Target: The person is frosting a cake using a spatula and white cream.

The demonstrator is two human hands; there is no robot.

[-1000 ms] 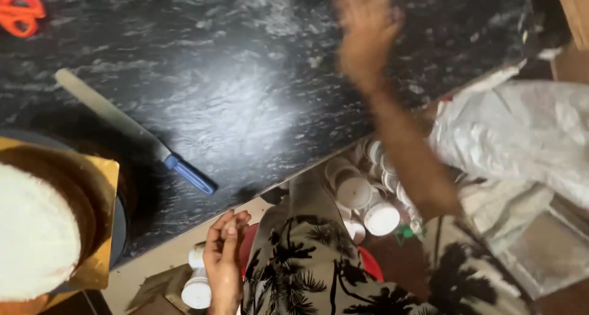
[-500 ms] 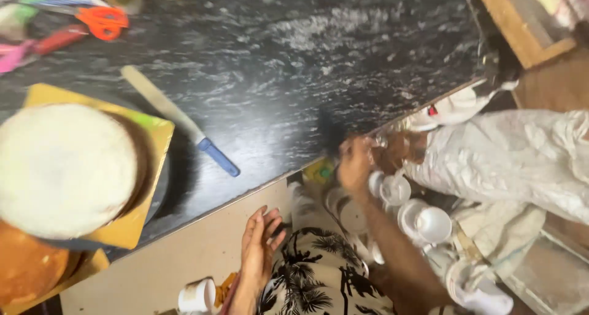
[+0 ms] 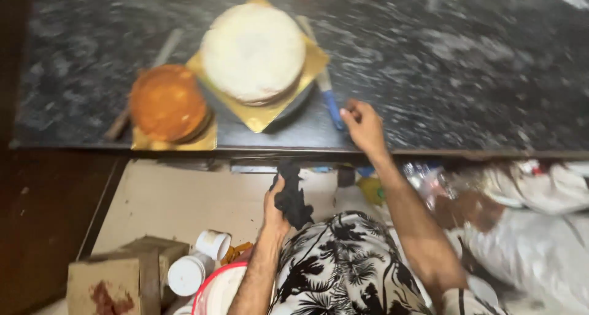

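Our left hand (image 3: 276,207) closed around black cloth (image 3: 293,195), held below counter edge. Our right hand (image 3: 364,126) rests loosely open on black marble counter (image 3: 466,76), empty, fingertips beside blue-handled palette knife (image 3: 326,91).

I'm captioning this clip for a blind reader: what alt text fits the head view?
Seen from above, a person's right hand rests on a dark marble counter beside a blue-handled spatula, while the left hand grips a black cloth. A white frosted cake and a brown cake sit nearby.
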